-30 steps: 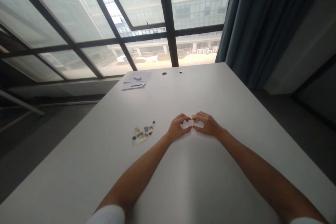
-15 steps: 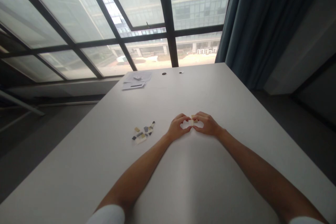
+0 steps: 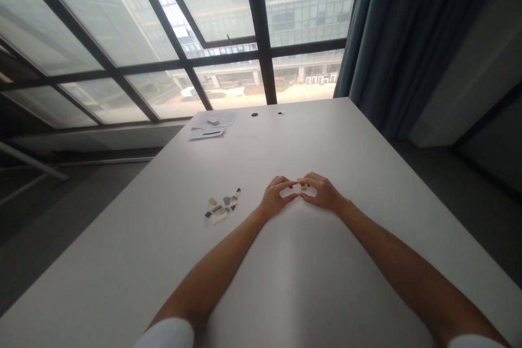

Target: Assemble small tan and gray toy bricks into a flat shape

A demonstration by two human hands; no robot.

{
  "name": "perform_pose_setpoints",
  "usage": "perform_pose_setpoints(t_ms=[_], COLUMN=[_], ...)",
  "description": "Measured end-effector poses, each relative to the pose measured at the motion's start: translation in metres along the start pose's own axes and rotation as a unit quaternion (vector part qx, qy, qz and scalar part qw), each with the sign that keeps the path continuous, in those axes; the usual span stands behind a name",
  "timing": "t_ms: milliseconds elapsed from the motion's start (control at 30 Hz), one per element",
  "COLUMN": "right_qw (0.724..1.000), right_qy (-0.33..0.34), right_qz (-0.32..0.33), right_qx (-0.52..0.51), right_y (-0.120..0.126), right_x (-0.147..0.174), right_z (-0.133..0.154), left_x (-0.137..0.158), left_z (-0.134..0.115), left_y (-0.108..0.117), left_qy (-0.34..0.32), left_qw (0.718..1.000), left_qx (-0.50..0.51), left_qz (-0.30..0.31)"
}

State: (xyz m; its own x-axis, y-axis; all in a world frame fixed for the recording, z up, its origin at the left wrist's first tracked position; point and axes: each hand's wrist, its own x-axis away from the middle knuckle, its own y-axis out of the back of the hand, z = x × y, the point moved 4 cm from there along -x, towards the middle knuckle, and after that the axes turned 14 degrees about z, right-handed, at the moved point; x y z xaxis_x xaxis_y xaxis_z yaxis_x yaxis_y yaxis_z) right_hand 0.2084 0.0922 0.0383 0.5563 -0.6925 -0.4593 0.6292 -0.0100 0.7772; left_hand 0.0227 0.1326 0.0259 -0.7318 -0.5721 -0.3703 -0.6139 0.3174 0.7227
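Note:
Both my hands meet over the middle of the white table [image 3: 261,261], fingertips closed from either side on small tan and cream building bricks [image 3: 302,187]. My left hand [image 3: 276,197] pinches at the left side of the bricks with thumb and fingers. My right hand [image 3: 323,191] grips them from the right, its fingers covering part of them. How the bricks fit together is too small to make out. Left of my left hand lies a loose pile of building bricks [image 3: 222,210] in tan, cream, grey and black.
Papers [image 3: 207,131] with a small pale packet [image 3: 213,121] on top lie at the table's far left corner. Two round holes, one a dark cable hole [image 3: 255,115], sit near the far edge. Windows stand behind the table, and a blue curtain [image 3: 391,54] hangs at right.
My left fingers have shifted slightly, the fingertips reaching a little further right over the bricks. My right hand and the loose pile stay in place.

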Motion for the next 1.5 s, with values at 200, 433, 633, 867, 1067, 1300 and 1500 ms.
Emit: perform_pose_setpoints(t_ms=[200, 433, 633, 867, 1067, 1300, 1500], right_qw=[1.000, 1.000, 1.000, 1.000, 1.000, 1.000, 0.998], right_qy=[-0.012, 0.007, 0.013, 0.012, 0.016, 0.012, -0.008], right_qz=[-0.020, -0.008, -0.010, 0.000, -0.005, -0.004, -0.040], right_qx=[0.020, 0.021, 0.020, 0.018, 0.018, 0.016, 0.039], right_y=[0.000, -0.002, -0.004, -0.004, -0.004, -0.005, -0.001], right_x=[0.001, 0.000, 0.000, 0.001, 0.000, 0.001, 0.001], right_z=[-0.006, -0.008, -0.009, -0.009, -0.009, -0.010, -0.012], left_x=[-0.001, 0.000, 0.000, 0.000, 0.000, 0.000, 0.001], left_z=[0.004, 0.008, 0.007, 0.006, 0.007, 0.007, 0.008], left_y=[0.002, 0.003, 0.005, 0.006, 0.004, 0.000, 0.001], left_qy=[0.008, 0.007, 0.025, 0.032, 0.035, 0.031, 0.048], left_qw=[1.000, 0.998, 0.997, 0.996, 0.998, 0.999, 0.998], left_qx=[0.001, -0.006, -0.014, -0.006, 0.002, 0.012, 0.026], left_qz=[-0.019, -0.054, -0.073, -0.078, -0.057, -0.019, -0.037])
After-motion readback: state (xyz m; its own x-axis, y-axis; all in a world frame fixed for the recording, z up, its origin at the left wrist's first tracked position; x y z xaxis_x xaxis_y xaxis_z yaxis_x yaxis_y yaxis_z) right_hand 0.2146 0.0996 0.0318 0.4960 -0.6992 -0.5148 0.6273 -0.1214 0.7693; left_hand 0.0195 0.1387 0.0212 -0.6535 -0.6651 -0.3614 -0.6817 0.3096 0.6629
